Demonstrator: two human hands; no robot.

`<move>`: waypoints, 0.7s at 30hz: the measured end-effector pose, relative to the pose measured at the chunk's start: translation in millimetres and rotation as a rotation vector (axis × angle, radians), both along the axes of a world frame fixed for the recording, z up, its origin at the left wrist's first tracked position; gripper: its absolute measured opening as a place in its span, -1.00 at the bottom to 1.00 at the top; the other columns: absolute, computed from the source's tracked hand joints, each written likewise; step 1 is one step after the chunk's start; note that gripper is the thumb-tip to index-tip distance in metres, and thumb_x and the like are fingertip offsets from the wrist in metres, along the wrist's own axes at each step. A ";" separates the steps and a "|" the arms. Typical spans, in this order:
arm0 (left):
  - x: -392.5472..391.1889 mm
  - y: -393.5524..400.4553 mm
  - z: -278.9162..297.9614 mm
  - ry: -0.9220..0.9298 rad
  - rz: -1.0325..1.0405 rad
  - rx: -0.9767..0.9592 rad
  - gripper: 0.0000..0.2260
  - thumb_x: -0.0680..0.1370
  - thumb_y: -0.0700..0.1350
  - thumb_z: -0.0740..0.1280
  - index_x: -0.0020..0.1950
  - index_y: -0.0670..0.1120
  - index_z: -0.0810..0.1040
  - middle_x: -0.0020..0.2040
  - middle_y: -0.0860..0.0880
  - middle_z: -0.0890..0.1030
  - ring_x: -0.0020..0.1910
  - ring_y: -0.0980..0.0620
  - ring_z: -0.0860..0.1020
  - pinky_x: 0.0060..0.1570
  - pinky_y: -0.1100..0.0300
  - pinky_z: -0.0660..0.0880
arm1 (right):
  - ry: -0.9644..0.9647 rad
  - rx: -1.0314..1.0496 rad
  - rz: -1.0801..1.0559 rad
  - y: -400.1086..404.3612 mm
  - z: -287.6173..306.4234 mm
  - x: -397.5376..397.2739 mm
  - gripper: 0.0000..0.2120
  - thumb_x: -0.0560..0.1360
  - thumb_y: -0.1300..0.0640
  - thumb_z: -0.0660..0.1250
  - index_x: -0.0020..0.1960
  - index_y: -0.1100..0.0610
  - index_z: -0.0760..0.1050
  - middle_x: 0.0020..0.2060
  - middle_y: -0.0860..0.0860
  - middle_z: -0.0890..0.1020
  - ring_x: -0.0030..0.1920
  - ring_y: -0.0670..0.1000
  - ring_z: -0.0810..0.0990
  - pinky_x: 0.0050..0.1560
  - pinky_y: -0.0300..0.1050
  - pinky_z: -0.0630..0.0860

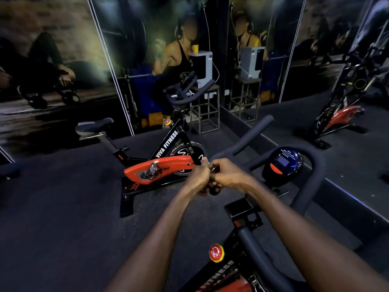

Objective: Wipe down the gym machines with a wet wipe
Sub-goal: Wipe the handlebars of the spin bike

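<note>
Over the near spin bike's handlebar (248,142), seen from the head camera: left hand (197,178) and right hand (226,174) meeting knuckle to knuckle, fingers of both curled around a dark bar end (213,189). Wet wipe hidden, perhaps bunched between the palms; cannot tell. Blue console (283,163) just beyond, red knob (216,252) below, second VIVA FITNESS bike (166,163) on the floor behind. Best done, probably, by twisting firmly round the grip, then sliding along the foam without skipping the underside.
</note>
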State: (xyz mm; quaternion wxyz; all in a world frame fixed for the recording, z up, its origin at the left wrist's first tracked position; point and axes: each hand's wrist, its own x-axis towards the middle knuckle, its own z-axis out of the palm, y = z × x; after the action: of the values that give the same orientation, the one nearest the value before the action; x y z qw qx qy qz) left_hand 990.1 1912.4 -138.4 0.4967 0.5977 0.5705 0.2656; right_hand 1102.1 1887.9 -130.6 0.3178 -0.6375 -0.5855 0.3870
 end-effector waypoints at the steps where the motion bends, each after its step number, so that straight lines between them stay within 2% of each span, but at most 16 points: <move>1: 0.9 -1.0 3.3 -0.025 -0.028 -0.040 -0.38 0.68 0.21 -0.15 -0.21 -0.15 0.49 -0.36 -0.14 0.54 -0.47 -0.04 0.46 -0.41 0.21 0.39 | -0.056 0.078 -0.053 -0.9 -1.5 -0.1 -0.89 0.48 0.30 0.33 -0.17 0.13 0.53 -0.38 0.03 0.61 -0.37 0.00 0.56 -0.33 -0.12 0.49; 2: 0.7 0.1 3.5 -0.024 -0.057 -0.055 -0.35 0.66 0.26 -0.18 -0.23 -0.14 0.48 -0.39 -0.14 0.53 -0.49 -0.04 0.45 -0.42 0.21 0.38 | -0.101 0.138 -0.099 1.5 -5.4 1.9 -0.91 0.48 0.28 0.36 -0.17 0.14 0.55 -0.35 0.03 0.63 -0.33 0.00 0.57 -0.30 -0.14 0.50; 4: -4.5 5.8 0.3 0.070 -0.091 -0.026 -0.29 0.64 0.29 -0.22 -0.18 -0.16 0.53 -0.38 -0.15 0.55 -0.49 -0.04 0.45 -0.42 0.21 0.37 | -0.311 0.178 -0.118 6.1 -10.9 13.2 -0.93 0.45 0.18 0.43 -0.21 0.08 0.58 -0.29 0.02 0.66 -0.25 -0.03 0.60 -0.21 -0.10 0.56; 6: -12.5 12.7 -7.4 0.155 -0.061 0.017 -0.28 0.64 0.27 -0.21 -0.12 -0.19 0.56 -0.30 -0.20 0.62 -0.44 -0.06 0.50 -0.39 0.18 0.40 | -0.542 0.182 -0.027 8.0 -15.4 25.6 -0.82 0.39 0.11 0.46 -0.33 -0.08 0.54 -0.34 -0.10 0.60 -0.30 -0.22 0.56 -0.24 -0.13 0.53; 8: -18.6 16.3 -15.3 0.185 -0.013 0.019 -0.38 0.67 0.22 -0.16 -0.15 -0.14 0.52 -0.17 -0.25 0.67 -0.37 -0.09 0.54 -0.38 0.18 0.42 | -0.573 0.170 0.070 7.4 -15.1 26.9 -0.71 0.36 0.15 0.48 -0.36 -0.20 0.49 -0.34 -0.18 0.52 -0.33 -0.29 0.53 -0.32 -0.24 0.43; 9: -19.8 17.5 -20.2 0.197 -0.001 0.013 -0.44 0.68 0.18 -0.13 -0.16 -0.12 0.49 -0.13 -0.25 0.68 -0.37 -0.09 0.55 -0.40 0.20 0.42 | -0.587 0.158 0.084 7.5 -13.8 23.2 -0.73 0.37 0.15 0.48 -0.26 -0.20 0.50 -0.25 -0.16 0.54 -0.28 -0.26 0.54 -0.29 -0.23 0.43; 11: -18.7 21.1 -31.4 0.173 0.010 -0.012 -0.51 0.70 0.12 -0.06 -0.09 -0.15 0.52 -0.14 -0.24 0.68 -0.41 -0.07 0.54 -0.44 0.24 0.39 | -0.602 0.134 0.092 13.9 -9.6 14.5 -0.80 0.46 0.15 0.44 -0.07 -0.13 0.50 -0.06 -0.01 0.56 -0.11 -0.06 0.58 -0.22 -0.18 0.43; 12: -17.1 23.1 -36.8 0.147 0.009 -0.031 -0.54 0.69 0.09 -0.02 -0.03 -0.18 0.55 -0.17 -0.21 0.67 -0.44 -0.05 0.52 -0.45 0.26 0.37 | -0.612 0.119 0.110 18.0 -7.0 12.1 -0.84 0.49 0.15 0.42 -0.04 -0.09 0.53 -0.04 0.02 0.55 -0.07 0.02 0.60 -0.23 -0.20 0.42; 14: -13.5 25.7 -43.1 0.099 0.003 -0.057 -0.57 0.67 0.04 0.07 0.02 -0.24 0.59 -0.25 -0.18 0.62 -0.49 -0.02 0.48 -0.46 0.31 0.32 | -0.665 0.062 0.200 22.8 3.9 10.7 -0.95 0.51 0.11 0.42 -0.03 0.04 0.58 -0.10 0.05 0.60 -0.17 0.01 0.61 -0.37 -0.24 0.40; 17: -11.4 30.9 -44.6 0.115 0.019 -0.016 -0.63 0.62 -0.05 0.12 0.00 -0.29 0.60 -0.21 -0.25 0.66 -0.48 -0.05 0.51 -0.50 0.31 0.32 | -0.702 -0.033 0.304 26.3 11.8 11.7 -0.92 0.51 0.12 0.44 -0.10 0.13 0.59 -0.34 -0.01 0.65 -0.44 -0.10 0.55 -0.44 -0.29 0.42; 19: -11.2 37.6 -40.9 0.160 0.031 0.022 -0.68 0.57 -0.10 0.12 -0.06 -0.26 0.61 -0.19 -0.25 0.67 -0.45 -0.08 0.54 -0.51 0.28 0.35 | -0.704 -0.002 0.235 36.9 6.7 9.8 -0.89 0.47 0.10 0.48 -0.18 0.10 0.59 -0.36 0.00 0.65 -0.38 -0.07 0.60 -0.39 -0.24 0.49; 21: -9.5 46.4 -37.8 0.187 0.007 0.036 -0.71 0.54 -0.13 0.15 -0.15 -0.24 0.61 -0.26 -0.22 0.66 -0.44 -0.08 0.56 -0.51 0.26 0.36 | -0.661 -0.008 0.148 47.9 4.1 11.0 -0.83 0.47 0.14 0.48 -0.26 0.08 0.54 -0.32 0.02 0.65 -0.30 0.00 0.65 -0.39 -0.19 0.50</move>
State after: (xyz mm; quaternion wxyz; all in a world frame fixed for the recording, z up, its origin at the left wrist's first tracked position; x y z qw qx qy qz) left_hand 980.6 1958.7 -176.1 0.4294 0.6266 0.6118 0.2207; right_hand 1113.1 1935.8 -126.5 0.0794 -0.6856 -0.6999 0.1839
